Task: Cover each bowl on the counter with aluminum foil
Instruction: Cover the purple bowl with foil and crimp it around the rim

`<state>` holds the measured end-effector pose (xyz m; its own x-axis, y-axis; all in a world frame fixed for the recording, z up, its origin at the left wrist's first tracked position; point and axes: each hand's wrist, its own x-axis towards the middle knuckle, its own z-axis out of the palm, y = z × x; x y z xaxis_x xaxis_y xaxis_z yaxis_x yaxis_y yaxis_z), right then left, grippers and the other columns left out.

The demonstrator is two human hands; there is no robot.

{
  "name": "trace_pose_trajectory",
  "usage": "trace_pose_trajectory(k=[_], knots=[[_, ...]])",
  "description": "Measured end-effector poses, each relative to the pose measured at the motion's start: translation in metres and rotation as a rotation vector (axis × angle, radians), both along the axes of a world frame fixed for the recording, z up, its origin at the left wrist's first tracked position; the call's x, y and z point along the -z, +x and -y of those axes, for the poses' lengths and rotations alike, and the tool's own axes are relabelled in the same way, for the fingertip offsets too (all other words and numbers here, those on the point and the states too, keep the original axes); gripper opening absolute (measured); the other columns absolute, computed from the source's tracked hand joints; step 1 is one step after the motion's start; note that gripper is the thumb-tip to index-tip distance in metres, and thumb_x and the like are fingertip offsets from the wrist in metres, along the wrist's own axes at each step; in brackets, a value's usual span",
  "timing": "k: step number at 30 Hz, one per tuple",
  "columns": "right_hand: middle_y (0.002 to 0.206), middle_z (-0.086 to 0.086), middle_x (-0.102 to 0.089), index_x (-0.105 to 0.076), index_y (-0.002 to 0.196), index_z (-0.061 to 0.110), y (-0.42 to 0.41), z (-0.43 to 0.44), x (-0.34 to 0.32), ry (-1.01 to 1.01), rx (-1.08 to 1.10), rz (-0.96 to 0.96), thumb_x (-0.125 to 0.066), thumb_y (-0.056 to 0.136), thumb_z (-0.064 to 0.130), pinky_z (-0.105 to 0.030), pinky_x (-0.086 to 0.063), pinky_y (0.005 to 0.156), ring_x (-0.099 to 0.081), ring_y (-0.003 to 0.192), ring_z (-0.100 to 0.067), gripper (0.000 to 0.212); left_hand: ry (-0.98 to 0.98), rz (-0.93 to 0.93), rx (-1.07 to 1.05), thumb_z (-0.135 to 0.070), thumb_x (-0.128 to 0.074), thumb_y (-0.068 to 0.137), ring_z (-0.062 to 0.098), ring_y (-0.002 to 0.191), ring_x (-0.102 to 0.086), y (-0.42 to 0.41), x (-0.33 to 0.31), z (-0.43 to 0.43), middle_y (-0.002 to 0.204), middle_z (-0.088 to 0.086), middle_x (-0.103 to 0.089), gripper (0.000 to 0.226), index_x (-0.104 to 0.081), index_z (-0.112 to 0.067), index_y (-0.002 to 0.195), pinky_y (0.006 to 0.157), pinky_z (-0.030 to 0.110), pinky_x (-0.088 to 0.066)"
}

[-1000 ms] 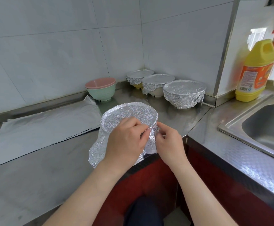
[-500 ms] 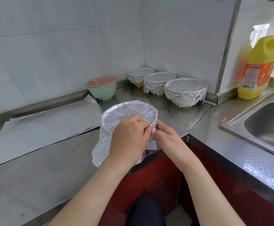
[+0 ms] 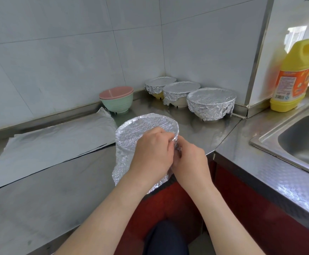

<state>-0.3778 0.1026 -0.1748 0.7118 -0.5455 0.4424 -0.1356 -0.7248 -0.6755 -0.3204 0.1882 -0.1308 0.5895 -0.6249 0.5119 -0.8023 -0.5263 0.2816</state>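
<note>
Step in hand, I judge: crimping foil (image 3: 121, 168) beneath the rim of the foil-covered bowl (image 3: 140, 129). Recommended: fold small pleats, press firmly, avoid tearing. Left hand (image 3: 151, 153) and right hand (image 3: 190, 161) both pinch foil, fingers curled. Bowl stands at desk (image 3: 58, 190) front edge; the grip meets its 3 o'clock rim.
</note>
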Motion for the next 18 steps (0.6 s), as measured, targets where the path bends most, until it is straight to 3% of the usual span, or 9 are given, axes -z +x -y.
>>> trace_pose_trajectory(k=[2, 4, 6, 9, 11, 15, 18], knots=[[0.083, -0.002, -0.069, -0.061, 0.103, 0.023, 0.000, 0.001, -0.001, 0.219, -0.023, 0.051, -0.048, 0.089, 0.015, -0.038, -0.047, 0.070, -0.060, 0.080, -0.026, 0.021, 0.001, -0.038, 0.040, -0.017, -0.056, 0.090, 0.021, 0.090, -0.057, 0.000, -0.006, -0.003, 0.095, 0.002, -0.062, 0.021, -0.071, -0.016, 0.105, 0.082, 0.039, -0.047], [0.115, 0.002, -0.067, -0.055, 0.126, 0.031, -0.001, 0.007, -0.005, 0.576, -0.070, 0.110, -0.051, 0.086, 0.020, -0.034, -0.052, 0.084, -0.064, 0.098, -0.020, 0.041, -0.009, -0.044, 0.083, -0.027, -0.059, 0.092, 0.015, 0.103, -0.057, 0.005, -0.016, -0.013, 0.111, -0.004, -0.064, 0.030, -0.067, -0.024, 0.120, 0.092, 0.032, -0.045], [0.125, 0.002, -0.061, -0.047, 0.133, 0.033, 0.000, 0.013, -0.005, 0.851, -0.119, 0.146, -0.052, 0.086, 0.030, -0.025, -0.053, 0.082, -0.062, 0.106, -0.021, 0.047, 0.037, -0.020, 0.098, -0.043, -0.057, 0.092, 0.007, 0.117, -0.050, 0.018, -0.026, -0.027, 0.127, -0.014, -0.058, 0.035, -0.062, -0.034, 0.126, 0.098, 0.023, -0.037], [0.139, 0.005, -0.050, -0.039, 0.144, 0.032, 0.006, 0.016, -0.006, 0.965, -0.093, 0.202, -0.051, 0.095, 0.037, -0.036, -0.042, 0.104, -0.050, 0.123, -0.015, 0.050, 0.223, -0.052, 0.069, -0.064, -0.042, 0.090, 0.001, 0.135, -0.032, 0.037, -0.025, -0.041, 0.147, -0.021, -0.039, 0.048, -0.048, -0.048, 0.134, 0.106, 0.025, -0.028], [0.148, 0.011, -0.040, -0.034, 0.148, 0.033, 0.014, 0.011, -0.008, 1.065, -0.112, 0.262, -0.046, 0.099, 0.036, -0.039, -0.034, 0.111, -0.040, 0.133, -0.011, 0.050, 0.303, -0.035, 0.093, -0.072, -0.027, 0.090, 0.001, 0.140, -0.025, 0.040, -0.015, -0.042, 0.151, -0.023, -0.031, 0.051, -0.038, -0.055, 0.137, 0.108, 0.028, -0.027], [0.152, 0.014, -0.035, -0.035, 0.148, 0.032, 0.031, -0.003, -0.006, 1.147, -0.171, 0.345, -0.042, 0.102, 0.035, -0.036, -0.032, 0.115, -0.038, 0.137, -0.008, 0.047, 0.260, 0.101, 0.175, -0.065, -0.014, 0.090, 0.002, 0.135, -0.037, 0.038, -0.003, -0.035, 0.145, -0.019, -0.044, 0.057, -0.047, -0.051, 0.134, 0.096, 0.016, -0.027], [0.155, 0.006, -0.033, -0.037, 0.148, 0.025, 0.039, -0.007, 0.000, 1.076, -0.152, 0.358, -0.037, 0.102, 0.042, -0.038, -0.028, 0.117, -0.034, 0.140, -0.010, 0.048, 0.261, 0.143, 0.193, -0.064, -0.013, 0.090, 0.003, 0.133, -0.041, 0.040, 0.002, -0.033, 0.143, -0.017, -0.048, 0.059, -0.048, -0.047, 0.135, 0.096, 0.017, -0.032]])
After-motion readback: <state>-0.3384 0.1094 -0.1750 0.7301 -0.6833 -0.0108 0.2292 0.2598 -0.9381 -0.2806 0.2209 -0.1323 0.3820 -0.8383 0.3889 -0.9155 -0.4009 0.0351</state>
